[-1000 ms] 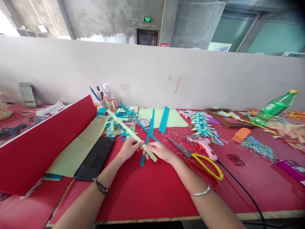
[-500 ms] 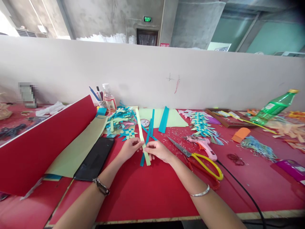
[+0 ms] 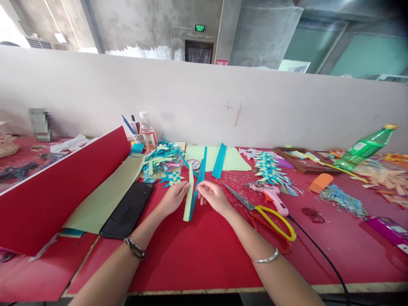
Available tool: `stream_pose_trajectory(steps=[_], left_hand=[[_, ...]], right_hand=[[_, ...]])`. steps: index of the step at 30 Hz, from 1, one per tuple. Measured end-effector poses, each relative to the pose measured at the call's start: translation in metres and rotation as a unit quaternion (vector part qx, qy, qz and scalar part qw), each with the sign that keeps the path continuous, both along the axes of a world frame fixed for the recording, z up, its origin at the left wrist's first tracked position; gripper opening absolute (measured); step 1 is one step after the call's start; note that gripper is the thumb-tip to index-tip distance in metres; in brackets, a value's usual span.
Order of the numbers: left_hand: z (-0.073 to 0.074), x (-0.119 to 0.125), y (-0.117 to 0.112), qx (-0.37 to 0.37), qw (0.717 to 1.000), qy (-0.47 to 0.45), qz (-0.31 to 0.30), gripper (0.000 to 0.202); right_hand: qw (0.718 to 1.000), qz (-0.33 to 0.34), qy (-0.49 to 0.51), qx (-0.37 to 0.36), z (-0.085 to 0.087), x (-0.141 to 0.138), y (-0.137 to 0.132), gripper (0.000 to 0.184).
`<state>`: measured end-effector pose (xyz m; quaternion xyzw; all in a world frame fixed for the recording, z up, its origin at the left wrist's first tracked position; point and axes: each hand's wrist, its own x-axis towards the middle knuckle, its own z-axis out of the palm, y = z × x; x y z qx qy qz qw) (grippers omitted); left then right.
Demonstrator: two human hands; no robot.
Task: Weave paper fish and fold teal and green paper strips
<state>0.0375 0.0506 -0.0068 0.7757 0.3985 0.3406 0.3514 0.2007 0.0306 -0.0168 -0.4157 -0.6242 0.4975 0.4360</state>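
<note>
Between the thumb and fingers of my left hand (image 3: 175, 198) is a pale green paper strip (image 3: 189, 202), its lower end pointing toward me. Just right of it my right hand (image 3: 213, 195) is loosely curled, fingers a little apart, with nothing visible in it. Its fingertips are close to a blue paper strip (image 3: 194, 199), which runs alongside the green one; whether they touch it I cannot tell. Further back lies another blue strip (image 3: 204, 158). A woven blue-and-green paper piece (image 3: 172, 178) rests beyond my left hand, before a pile of cut strips (image 3: 162, 159).
Yellow-handled scissors (image 3: 276, 221) and a pink glue gun (image 3: 267, 191) with a black cord lie to the right. A black phone (image 3: 127, 210) and a red board (image 3: 63, 191) are on the left. A green bottle (image 3: 366, 148) leans at the far right.
My right hand has come off the pale green strip and moved slightly right. The strip has come down toward me and its lower end has swung left, still in my left hand.
</note>
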Motion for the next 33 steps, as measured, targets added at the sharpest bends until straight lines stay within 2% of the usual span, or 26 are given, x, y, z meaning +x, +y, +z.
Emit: stream_pose_trajectory(steps=[2,4,5,8,10,13,16,19,22,29,33], left_hand=[[0.006,-0.001,-0.006,0.001,1.0,0.009,-0.018,0.028],[0.015,-0.004,-0.017,0.0,0.998,0.038,-0.055,0.028],[0.021,-0.005,-0.024,0.002,0.995,0.062,-0.079,0.028],[0.04,-0.01,-0.046,0.026,0.979,0.135,-0.151,0.027],[0.051,-0.013,-0.057,0.05,0.965,0.17,-0.192,0.025],[0.059,-0.015,-0.069,0.055,0.952,0.209,-0.215,0.025],[0.061,-0.015,-0.075,0.046,0.949,0.218,-0.222,0.025],[0.061,-0.015,-0.08,0.046,0.95,0.22,-0.215,0.027],[0.061,-0.017,-0.085,0.069,0.945,0.249,-0.202,0.027],[0.059,-0.021,-0.097,0.092,0.939,0.261,-0.206,0.028],[0.059,-0.019,-0.099,0.118,0.925,0.289,-0.215,0.027]], right_hand=[[0.993,-0.067,-0.027,0.09,0.008,0.001,-0.002,0.023],[0.977,-0.086,-0.083,0.175,0.022,0.002,-0.009,0.03],[0.97,-0.065,-0.119,0.204,0.031,0.003,-0.014,0.034],[0.944,0.073,-0.218,0.238,0.055,0.007,-0.037,0.032],[0.931,0.1,-0.255,0.241,0.064,0.01,-0.054,0.031],[0.912,0.042,-0.304,0.272,0.061,0.01,-0.078,0.026],[0.866,-0.029,-0.353,0.352,0.051,0.006,-0.095,0.021],[0.827,-0.052,-0.381,0.409,0.043,0.002,-0.104,0.019],[0.803,-0.065,-0.405,0.432,0.041,-0.001,-0.11,0.016],[0.776,-0.088,-0.435,0.449,0.035,-0.005,-0.122,0.018],[0.779,-0.093,-0.435,0.442,0.034,-0.007,-0.13,0.016]])
